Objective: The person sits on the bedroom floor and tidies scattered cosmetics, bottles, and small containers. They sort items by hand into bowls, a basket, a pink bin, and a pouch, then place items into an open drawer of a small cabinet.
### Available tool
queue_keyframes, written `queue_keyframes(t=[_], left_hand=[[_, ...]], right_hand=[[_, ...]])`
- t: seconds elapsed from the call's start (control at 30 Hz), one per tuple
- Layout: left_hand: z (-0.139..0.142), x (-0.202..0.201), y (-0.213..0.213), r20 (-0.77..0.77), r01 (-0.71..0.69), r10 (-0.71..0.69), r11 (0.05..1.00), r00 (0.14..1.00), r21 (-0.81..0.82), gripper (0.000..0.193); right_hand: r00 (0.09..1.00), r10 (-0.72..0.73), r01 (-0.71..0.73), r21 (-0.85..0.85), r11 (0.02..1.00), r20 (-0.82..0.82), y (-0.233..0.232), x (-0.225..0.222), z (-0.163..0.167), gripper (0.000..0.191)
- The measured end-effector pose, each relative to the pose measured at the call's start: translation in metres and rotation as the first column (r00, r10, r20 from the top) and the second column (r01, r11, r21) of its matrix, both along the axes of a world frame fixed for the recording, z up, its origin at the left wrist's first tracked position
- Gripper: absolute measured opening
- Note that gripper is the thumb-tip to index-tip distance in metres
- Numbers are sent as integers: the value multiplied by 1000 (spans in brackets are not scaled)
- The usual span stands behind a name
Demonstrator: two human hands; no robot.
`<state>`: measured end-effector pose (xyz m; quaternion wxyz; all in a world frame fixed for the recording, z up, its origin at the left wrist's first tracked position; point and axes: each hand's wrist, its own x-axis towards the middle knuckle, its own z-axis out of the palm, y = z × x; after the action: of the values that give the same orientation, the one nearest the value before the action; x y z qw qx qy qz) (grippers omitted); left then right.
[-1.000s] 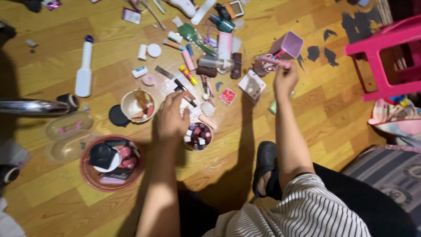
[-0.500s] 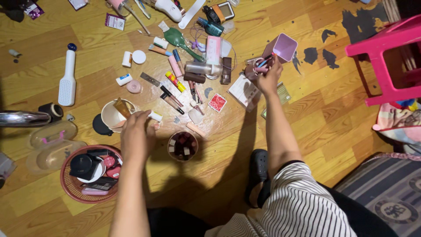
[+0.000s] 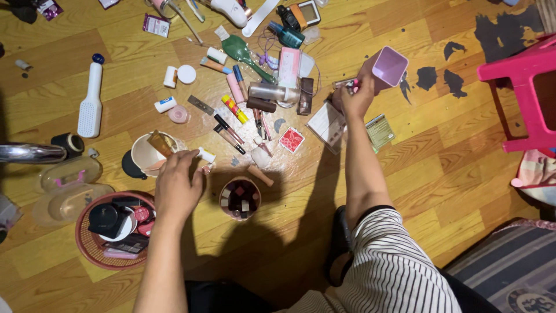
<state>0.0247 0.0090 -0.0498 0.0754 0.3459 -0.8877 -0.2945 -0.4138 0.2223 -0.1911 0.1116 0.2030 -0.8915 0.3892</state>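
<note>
My left hand (image 3: 176, 184) reaches over the wooden floor and its fingers close on a small white tube (image 3: 205, 155) next to a cream bowl (image 3: 146, 155). A little round container (image 3: 240, 198) packed with small cosmetics stands just to the right of that hand. My right hand (image 3: 353, 95) is stretched forward and grips a few slim pink cosmetic sticks (image 3: 347, 85) beside a lilac square cup (image 3: 387, 68). A flat palette (image 3: 328, 123) lies under the right wrist.
Several lipsticks, tubes, bottles and a green hand mirror (image 3: 246, 55) lie scattered ahead. A white brush (image 3: 91, 101) lies far left. A red basket (image 3: 95, 243) of compacts and clear lids (image 3: 69, 188) sit at the left. A pink stool (image 3: 524, 93) stands right.
My left hand moved left from the small round container to the white tube by the cream bowl. My right hand stayed by the lilac cup with the sticks.
</note>
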Motion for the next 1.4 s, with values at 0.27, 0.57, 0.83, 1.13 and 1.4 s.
queue_keyframes(t=[0.27,0.57,0.83,1.13,1.4], left_hand=[[-2,3,-15,-19,19,-19,1000,1000,8,42],[3,7,-25,-60,23,-22,1000,998,19,42],[5,27,-32,-58,7,-6,1000,998,18,47],[9,45,-44,-183,-15,15,1000,983,2,44],[19,57,-45,-244,-36,17,997,970,-74,43]], right_hand=[[950,-198,188,-65,980,-240,6,28,10,55],[970,223,-237,187,953,93,-61,95,13,35],[938,-125,85,135,987,324,-91,101,-8,88],[-59,703,526,-576,625,709,3,115,22,46],[774,317,-172,-300,938,548,-63,160,7,43]])
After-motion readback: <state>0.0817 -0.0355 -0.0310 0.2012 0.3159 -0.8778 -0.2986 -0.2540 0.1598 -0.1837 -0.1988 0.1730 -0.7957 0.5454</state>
